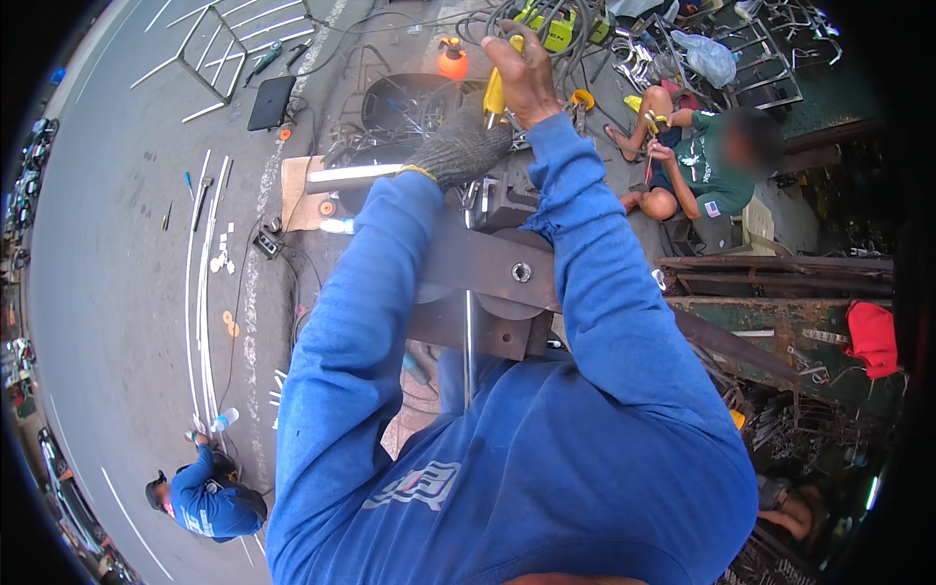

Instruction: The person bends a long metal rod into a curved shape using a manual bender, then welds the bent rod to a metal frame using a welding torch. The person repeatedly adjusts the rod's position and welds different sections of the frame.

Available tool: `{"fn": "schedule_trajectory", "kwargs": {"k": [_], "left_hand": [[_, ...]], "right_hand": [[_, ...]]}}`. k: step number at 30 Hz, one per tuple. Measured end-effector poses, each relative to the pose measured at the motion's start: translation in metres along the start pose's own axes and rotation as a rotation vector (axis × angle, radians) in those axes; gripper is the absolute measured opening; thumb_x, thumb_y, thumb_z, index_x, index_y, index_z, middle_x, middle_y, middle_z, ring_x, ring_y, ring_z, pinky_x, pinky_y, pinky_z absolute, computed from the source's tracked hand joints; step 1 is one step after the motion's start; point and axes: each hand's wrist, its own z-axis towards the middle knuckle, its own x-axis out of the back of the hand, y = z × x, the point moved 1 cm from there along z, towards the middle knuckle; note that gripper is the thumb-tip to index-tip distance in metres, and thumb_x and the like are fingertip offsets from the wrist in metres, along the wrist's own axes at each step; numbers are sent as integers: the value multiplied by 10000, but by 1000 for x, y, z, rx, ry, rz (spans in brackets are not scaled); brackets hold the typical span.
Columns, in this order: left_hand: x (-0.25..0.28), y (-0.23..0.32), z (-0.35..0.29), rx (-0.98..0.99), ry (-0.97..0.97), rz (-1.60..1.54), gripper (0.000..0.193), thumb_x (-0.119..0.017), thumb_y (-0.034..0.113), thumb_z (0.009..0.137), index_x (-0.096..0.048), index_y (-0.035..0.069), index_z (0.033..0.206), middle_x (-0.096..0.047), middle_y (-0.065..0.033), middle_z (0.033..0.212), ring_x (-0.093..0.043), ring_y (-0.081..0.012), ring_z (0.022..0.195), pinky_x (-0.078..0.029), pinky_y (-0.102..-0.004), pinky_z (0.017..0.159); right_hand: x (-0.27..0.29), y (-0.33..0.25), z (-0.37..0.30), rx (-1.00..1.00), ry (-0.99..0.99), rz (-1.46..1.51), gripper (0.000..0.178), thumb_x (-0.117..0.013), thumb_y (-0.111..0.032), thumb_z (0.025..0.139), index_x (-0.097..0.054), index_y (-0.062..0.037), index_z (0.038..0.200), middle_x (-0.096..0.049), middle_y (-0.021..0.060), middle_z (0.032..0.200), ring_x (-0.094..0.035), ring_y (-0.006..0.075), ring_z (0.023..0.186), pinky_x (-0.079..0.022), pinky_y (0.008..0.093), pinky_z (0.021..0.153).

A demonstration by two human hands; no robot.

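My left hand [463, 151], in a dark grey knit glove, is closed at a shiny metal tube [356, 174] that sticks out to the left beneath the wrist; its fingertips are blurred. Just beyond it, my bare right hand [527, 76] wraps around a tool with a yellow handle [495, 93], whose working end goes out of sight by the glove. Below both hands sits a heavy steel bending device with a flat bar [483, 268] and a bolt. Another shiny metal tube [468, 341] runs through it toward my body.
An orange spray bottle [452, 60] and a dark basin stand ahead. On the right a seated person [717, 156] in a green shirt works with a yellow-handled tool. Long white rods [200, 302] lie left, near a crouching person [207, 492] in blue. A red cloth [871, 339] hangs right.
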Motion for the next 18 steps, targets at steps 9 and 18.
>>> {"fn": "schedule_trajectory", "kwargs": {"k": [9, 18], "left_hand": [[8, 17, -7, 101, 22, 89, 421, -543, 244, 923, -510, -33, 1238, -637, -293, 1045, -647, -426, 990, -510, -475, 880], [15, 32, -14, 100, -3, 78, 466, -563, 284, 916, -493, -26, 1257, -644, -287, 1055, -652, -420, 997, -510, -485, 886]], "right_hand": [[34, 3, 4, -405, 101, 324, 721, -656, -630, 885, -562, -62, 1320, -606, 94, 1141, -615, 178, 959, -526, 393, 849], [42, 28, 29, -100, 26, -237, 621, -788, -576, 803, -749, 39, 881, -683, 72, 751, -598, 138, 693, -480, 324, 626]]}}
